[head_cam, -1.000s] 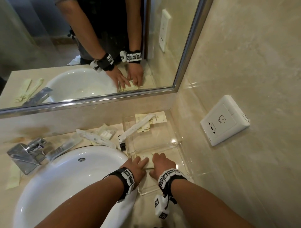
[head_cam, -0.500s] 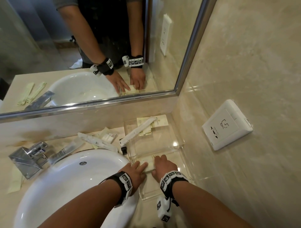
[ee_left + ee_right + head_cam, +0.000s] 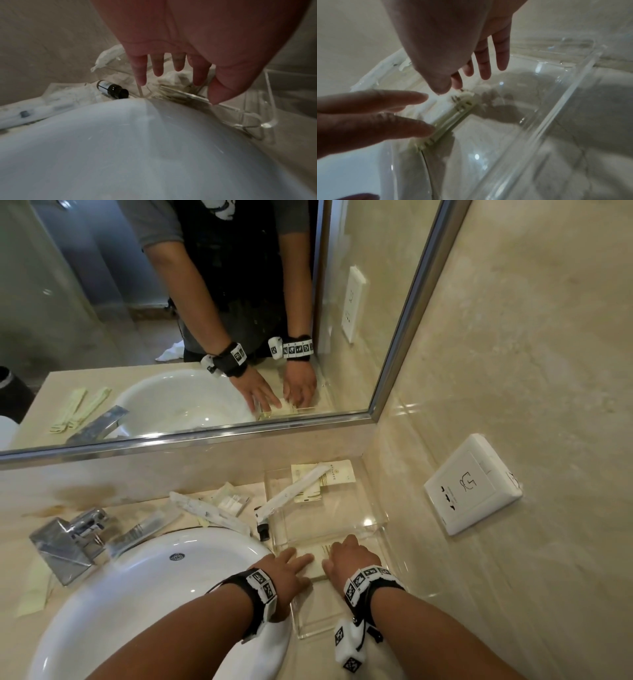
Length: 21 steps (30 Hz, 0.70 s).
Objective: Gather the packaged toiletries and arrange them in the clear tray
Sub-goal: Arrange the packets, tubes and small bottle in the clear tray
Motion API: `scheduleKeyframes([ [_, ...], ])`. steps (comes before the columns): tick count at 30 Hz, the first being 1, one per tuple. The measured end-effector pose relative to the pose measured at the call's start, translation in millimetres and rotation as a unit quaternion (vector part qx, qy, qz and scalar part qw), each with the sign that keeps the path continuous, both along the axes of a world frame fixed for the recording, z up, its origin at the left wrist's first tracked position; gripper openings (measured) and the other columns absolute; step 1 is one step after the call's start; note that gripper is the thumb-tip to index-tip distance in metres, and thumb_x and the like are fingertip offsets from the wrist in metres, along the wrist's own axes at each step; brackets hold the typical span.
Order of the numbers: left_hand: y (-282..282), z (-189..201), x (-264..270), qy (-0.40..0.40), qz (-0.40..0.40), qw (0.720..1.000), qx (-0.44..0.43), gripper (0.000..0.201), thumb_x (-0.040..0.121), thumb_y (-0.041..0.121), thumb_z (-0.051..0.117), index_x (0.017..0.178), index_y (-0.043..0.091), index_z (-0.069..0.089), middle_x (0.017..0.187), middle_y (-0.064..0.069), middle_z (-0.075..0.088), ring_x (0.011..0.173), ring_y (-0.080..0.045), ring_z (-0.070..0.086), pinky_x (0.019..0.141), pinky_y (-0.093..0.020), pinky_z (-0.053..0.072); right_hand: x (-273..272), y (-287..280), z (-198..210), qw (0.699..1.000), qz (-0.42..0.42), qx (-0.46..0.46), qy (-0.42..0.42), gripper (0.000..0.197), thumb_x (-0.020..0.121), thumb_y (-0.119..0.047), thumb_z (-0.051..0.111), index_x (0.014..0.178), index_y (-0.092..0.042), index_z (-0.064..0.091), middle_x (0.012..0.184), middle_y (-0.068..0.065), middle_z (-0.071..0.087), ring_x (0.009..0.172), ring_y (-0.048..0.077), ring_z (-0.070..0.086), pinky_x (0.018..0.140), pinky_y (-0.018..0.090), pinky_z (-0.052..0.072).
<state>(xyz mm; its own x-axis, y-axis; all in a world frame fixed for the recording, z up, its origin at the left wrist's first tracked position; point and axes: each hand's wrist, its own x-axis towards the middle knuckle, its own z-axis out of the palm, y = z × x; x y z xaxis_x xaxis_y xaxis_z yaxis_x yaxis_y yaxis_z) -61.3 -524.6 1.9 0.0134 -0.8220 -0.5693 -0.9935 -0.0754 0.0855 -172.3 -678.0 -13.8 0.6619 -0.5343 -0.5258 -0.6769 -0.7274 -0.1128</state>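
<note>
Both hands stay low in the near end of the clear tray (image 3: pixel 378 530), barely shifted since a second ago. The left hand (image 3: pixel 286 571) lies flat, fingers straight and slightly spread, tips on the pale flat packet (image 3: pixel 317 565) on the tray floor. The right hand (image 3: pixel 349 556), fingers loosely spread and straight, touches that packet's other edge. At the tray's far end the white wrapped stick (image 3: pixel 294 491) and a cream sachet (image 3: pixel 339 472) lie as before. Left of the tray, the small dark bottle (image 3: pixel 263 530) rests unmoved.
</note>
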Motion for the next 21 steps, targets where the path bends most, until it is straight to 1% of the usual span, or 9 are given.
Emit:
scheduleKeyframes([
  [2, -1, 8, 5, 0.008, 0.013, 0.999, -0.034, 0.061, 0.086, 0.032, 0.058, 0.144, 0.028, 0.043, 0.163, -0.004, 0.012, 0.147, -0.037, 0.016, 0.110, -0.052, 0.036, 4, -7, 11, 0.999, -0.026, -0.005, -0.027, 0.040, 0.099, -0.047, 0.042, 0.121, -0.018, 0.058, 0.120, 0.007, 0.049, 0.103, 0.027, 0.060, 0.083, 0.038, 0.050],
  [4, -3, 17, 10, 0.019, 0.044, 0.997, -0.061, 0.056, 0.088, 0.038, 0.054, 0.143, 0.027, 0.044, 0.162, -0.006, 0.019, 0.144, -0.035, 0.022, 0.110, -0.050, 0.037, 7, -12, 18, 0.997, -0.046, -0.001, -0.061, 0.034, 0.097, -0.046, 0.045, 0.116, -0.021, 0.059, 0.116, 0.004, 0.050, 0.099, 0.024, 0.061, 0.084, 0.037, 0.052],
  [6, -5, 26, 15, 0.028, 0.102, 0.991, -0.078, 0.057, 0.090, 0.040, 0.053, 0.145, 0.028, 0.040, 0.161, -0.005, 0.020, 0.144, -0.032, 0.023, 0.111, -0.048, 0.036, 12, -14, 23, 0.994, -0.052, 0.002, -0.099, 0.031, 0.096, -0.047, 0.048, 0.115, -0.026, 0.060, 0.118, 0.001, 0.051, 0.099, 0.021, 0.060, 0.084, 0.035, 0.051],
  [9, -10, 37, 26, 0.046, 0.202, 0.972, -0.109, 0.057, 0.094, 0.039, 0.050, 0.148, 0.029, 0.035, 0.160, -0.001, 0.023, 0.145, -0.027, 0.022, 0.114, -0.045, 0.034, 25, -16, 28, 0.990, -0.040, 0.002, -0.133, 0.031, 0.095, -0.043, 0.051, 0.120, -0.028, 0.060, 0.124, 0.000, 0.051, 0.104, 0.020, 0.059, 0.083, 0.033, 0.048],
  [11, -12, 43, 34, 0.049, 0.232, 0.963, -0.128, 0.056, 0.095, 0.039, 0.049, 0.148, 0.028, 0.036, 0.159, 0.000, 0.027, 0.143, -0.025, 0.026, 0.114, -0.042, 0.033, 35, -16, 32, 0.990, -0.035, -0.005, -0.134, 0.029, 0.094, -0.040, 0.050, 0.118, -0.028, 0.062, 0.124, 0.000, 0.051, 0.103, 0.021, 0.059, 0.081, 0.032, 0.047],
  [13, -14, 46, 42, 0.056, 0.237, 0.962, -0.126, 0.054, 0.096, 0.040, 0.049, 0.147, 0.027, 0.038, 0.156, 0.001, 0.033, 0.139, -0.024, 0.033, 0.112, -0.040, 0.035, 43, -15, 34, 0.993, -0.022, -0.006, -0.116, 0.026, 0.095, -0.034, 0.047, 0.112, -0.028, 0.065, 0.121, 0.000, 0.052, 0.099, 0.020, 0.060, 0.082, 0.034, 0.051],
  [15, -14, 46, 46, 0.064, 0.230, 0.966, -0.100, 0.053, 0.096, 0.041, 0.049, 0.146, 0.028, 0.039, 0.153, 0.003, 0.039, 0.136, -0.022, 0.038, 0.109, -0.040, 0.038, 48, -14, 33, 0.997, 0.004, 0.001, -0.083, 0.025, 0.093, -0.028, 0.046, 0.110, -0.028, 0.066, 0.119, 0.001, 0.053, 0.099, 0.020, 0.060, 0.086, 0.037, 0.054],
  [18, -12, 39, 46, 0.060, 0.210, 0.974, -0.057, 0.052, 0.096, 0.041, 0.049, 0.145, 0.030, 0.041, 0.151, 0.005, 0.041, 0.137, -0.021, 0.039, 0.108, -0.041, 0.041, 45, -15, 33, 0.999, 0.037, 0.003, -0.039, 0.027, 0.092, -0.023, 0.050, 0.114, -0.025, 0.065, 0.119, 0.002, 0.053, 0.101, 0.022, 0.061, 0.089, 0.040, 0.055],
  [21, -11, 31, 43, 0.059, 0.200, 0.977, -0.047, 0.053, 0.094, 0.040, 0.050, 0.146, 0.030, 0.040, 0.150, 0.005, 0.041, 0.138, -0.023, 0.037, 0.106, -0.042, 0.042, 35, -17, 29, 0.999, 0.042, 0.019, -0.027, 0.026, 0.090, -0.022, 0.053, 0.112, -0.027, 0.065, 0.120, -0.001, 0.052, 0.101, 0.020, 0.061, 0.089, 0.037, 0.055],
])
